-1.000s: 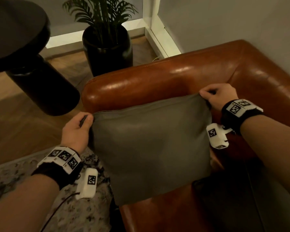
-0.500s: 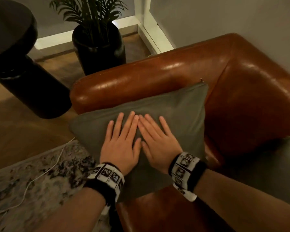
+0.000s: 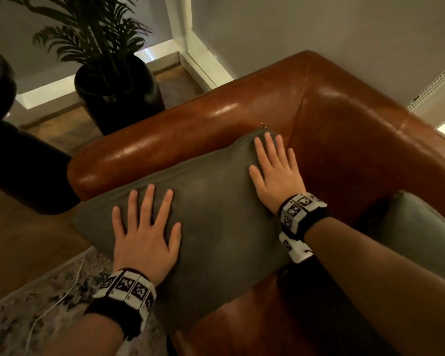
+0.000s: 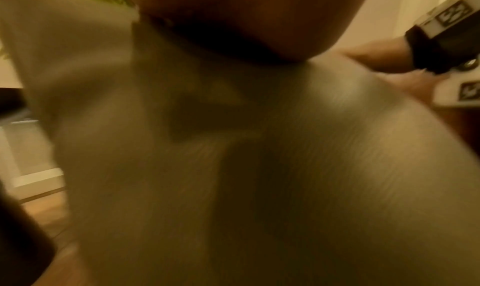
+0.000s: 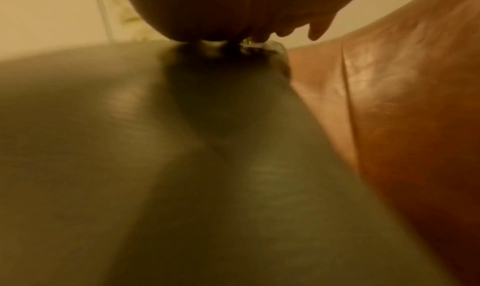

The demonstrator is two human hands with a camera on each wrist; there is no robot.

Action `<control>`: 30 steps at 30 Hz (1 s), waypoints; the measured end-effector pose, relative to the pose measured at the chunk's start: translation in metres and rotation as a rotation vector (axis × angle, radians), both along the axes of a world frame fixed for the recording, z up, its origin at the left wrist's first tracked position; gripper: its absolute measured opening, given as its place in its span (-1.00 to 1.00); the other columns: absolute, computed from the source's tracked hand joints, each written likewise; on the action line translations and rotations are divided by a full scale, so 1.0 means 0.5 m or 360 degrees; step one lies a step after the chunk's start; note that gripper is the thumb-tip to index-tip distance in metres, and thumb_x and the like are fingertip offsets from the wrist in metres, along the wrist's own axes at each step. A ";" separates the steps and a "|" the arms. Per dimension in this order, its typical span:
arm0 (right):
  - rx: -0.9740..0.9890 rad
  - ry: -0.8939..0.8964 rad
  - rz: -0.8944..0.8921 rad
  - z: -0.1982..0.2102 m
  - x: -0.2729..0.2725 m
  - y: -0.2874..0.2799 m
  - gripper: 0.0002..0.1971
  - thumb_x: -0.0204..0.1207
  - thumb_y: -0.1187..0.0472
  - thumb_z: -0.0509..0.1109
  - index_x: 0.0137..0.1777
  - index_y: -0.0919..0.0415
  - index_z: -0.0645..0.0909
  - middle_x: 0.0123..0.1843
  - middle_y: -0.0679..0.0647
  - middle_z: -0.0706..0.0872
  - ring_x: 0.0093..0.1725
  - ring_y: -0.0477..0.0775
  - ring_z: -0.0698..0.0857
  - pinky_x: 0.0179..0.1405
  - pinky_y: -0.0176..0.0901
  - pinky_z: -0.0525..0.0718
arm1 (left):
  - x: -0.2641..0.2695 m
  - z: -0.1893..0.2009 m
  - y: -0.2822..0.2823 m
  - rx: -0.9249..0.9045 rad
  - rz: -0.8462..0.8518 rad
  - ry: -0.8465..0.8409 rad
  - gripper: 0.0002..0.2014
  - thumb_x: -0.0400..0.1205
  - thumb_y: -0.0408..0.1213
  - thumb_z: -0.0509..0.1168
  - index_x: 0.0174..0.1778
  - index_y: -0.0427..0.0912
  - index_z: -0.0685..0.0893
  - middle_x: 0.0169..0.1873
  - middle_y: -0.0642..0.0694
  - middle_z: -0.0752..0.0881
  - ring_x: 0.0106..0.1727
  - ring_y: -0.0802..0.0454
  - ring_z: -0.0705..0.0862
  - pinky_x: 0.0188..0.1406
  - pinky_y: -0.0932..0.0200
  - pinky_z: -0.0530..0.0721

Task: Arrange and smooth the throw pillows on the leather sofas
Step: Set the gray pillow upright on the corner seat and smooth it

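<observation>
A grey-green throw pillow [image 3: 216,227] leans against the arm of a brown leather sofa [image 3: 165,145]. My left hand [image 3: 144,227] lies flat on the pillow's lower left part, fingers spread and straight. My right hand [image 3: 275,170] presses flat on the upper right corner, fingers straight. In the left wrist view the pillow fabric [image 4: 311,167] fills the blurred frame, with my right wrist at the far right. The right wrist view shows blurred pillow fabric [image 5: 130,146] beside the sofa leather [image 5: 402,105]. A second grey-green pillow [image 3: 416,227] sits on the seat to the right.
A black pot with a palm plant [image 3: 116,91] stands on the wood floor behind the sofa arm. A dark round side table [image 3: 16,163] is at the left. A patterned rug [image 3: 36,304] with a white cable [image 3: 70,286] lies below. The wall [image 3: 319,34] runs behind the sofa.
A second ago both hands pinched the pillow's top corners. They then lay flat together at its middle, and now have slid apart, left hand lower left, right hand upper right.
</observation>
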State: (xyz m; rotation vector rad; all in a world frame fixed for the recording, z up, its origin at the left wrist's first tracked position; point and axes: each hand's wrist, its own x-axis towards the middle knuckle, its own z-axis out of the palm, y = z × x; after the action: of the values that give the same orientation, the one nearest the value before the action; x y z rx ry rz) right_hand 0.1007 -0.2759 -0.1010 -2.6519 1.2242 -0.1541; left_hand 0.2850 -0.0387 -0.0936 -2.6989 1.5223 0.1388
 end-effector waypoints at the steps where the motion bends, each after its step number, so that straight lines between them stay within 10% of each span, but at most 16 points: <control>1: -0.0027 -0.0098 0.0066 0.002 0.006 0.033 -0.34 0.72 -0.21 -0.16 0.75 -0.01 -0.21 0.77 -0.06 -0.23 0.73 0.03 -0.29 0.71 0.21 -0.15 | -0.007 0.009 -0.009 0.0002 -0.0016 0.0001 -0.31 0.65 0.21 -0.14 0.73 0.17 -0.09 0.74 -0.09 0.02 0.74 -0.24 -0.08 0.65 -0.41 -0.09; 5: -0.0046 -0.0247 0.0272 -0.033 0.022 0.164 -0.37 0.75 -0.14 -0.07 0.76 -0.01 -0.10 0.78 -0.09 -0.12 0.75 0.00 -0.22 0.71 0.21 -0.11 | -0.015 0.032 -0.079 -0.0014 -0.0102 0.0006 -0.30 0.66 0.31 -0.22 0.73 0.17 -0.10 0.74 -0.06 -0.01 0.74 -0.20 -0.10 0.66 -0.37 -0.11; 10: 0.0680 -0.0572 -0.0717 -0.133 -0.049 0.154 -0.40 0.73 -0.23 -0.21 0.71 -0.21 -0.29 0.75 -0.23 -0.25 0.73 -0.06 -0.24 0.70 0.07 -0.21 | 0.004 0.038 -0.103 0.0128 -0.0025 -0.0006 -0.24 0.61 0.38 -0.26 0.71 0.15 -0.19 0.70 -0.08 0.10 0.70 -0.21 0.07 0.63 -0.39 0.09; 14: 0.1030 -0.0609 -0.0939 -0.187 -0.100 0.154 -0.45 0.71 -0.26 -0.26 0.70 -0.30 -0.16 0.77 -0.20 -0.04 0.73 -0.01 0.04 0.69 0.23 0.03 | -0.020 0.061 -0.105 0.0172 0.0021 0.0092 -0.25 0.62 0.36 -0.18 0.71 0.15 -0.14 0.67 -0.11 0.17 0.67 -0.24 0.14 0.61 -0.41 0.12; 22: 0.0764 -0.0880 -0.0526 -0.080 -0.009 0.076 -0.46 0.78 -0.10 -0.21 0.73 -0.13 -0.19 0.77 -0.20 -0.13 0.72 -0.16 -0.16 0.66 -0.06 -0.22 | 0.001 0.106 -0.223 0.0133 0.0064 0.0330 -0.34 0.65 0.37 -0.07 0.62 0.15 0.35 0.54 -0.09 0.47 0.49 -0.24 0.45 0.41 -0.24 0.50; 25: 0.0922 -0.0760 -0.0684 -0.136 -0.039 0.089 -0.48 0.77 -0.11 -0.28 0.72 -0.20 -0.21 0.75 -0.27 -0.16 0.73 -0.14 -0.18 0.69 0.03 -0.22 | 0.005 0.119 -0.240 0.0068 0.0132 0.0407 -0.48 0.65 0.30 0.11 0.43 0.14 0.62 0.27 -0.07 0.73 0.26 -0.22 0.66 0.17 -0.12 0.68; 30: 0.1194 -0.0837 -0.1127 -0.222 -0.102 0.139 -0.49 0.79 -0.03 -0.24 0.74 -0.09 0.04 0.74 -0.11 0.14 0.72 -0.03 0.12 0.70 0.12 0.03 | -0.004 0.127 -0.227 -0.0322 0.0398 0.0722 -0.61 0.64 0.18 0.27 0.29 0.13 0.74 0.30 -0.05 0.74 0.40 -0.20 0.60 0.47 -0.08 0.51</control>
State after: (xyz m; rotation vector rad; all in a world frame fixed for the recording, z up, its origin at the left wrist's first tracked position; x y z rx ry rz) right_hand 0.0496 -0.2065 -0.2121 -1.3665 1.5543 -0.3792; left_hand 0.2829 -0.1523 -0.0303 -3.1742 1.3335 0.6830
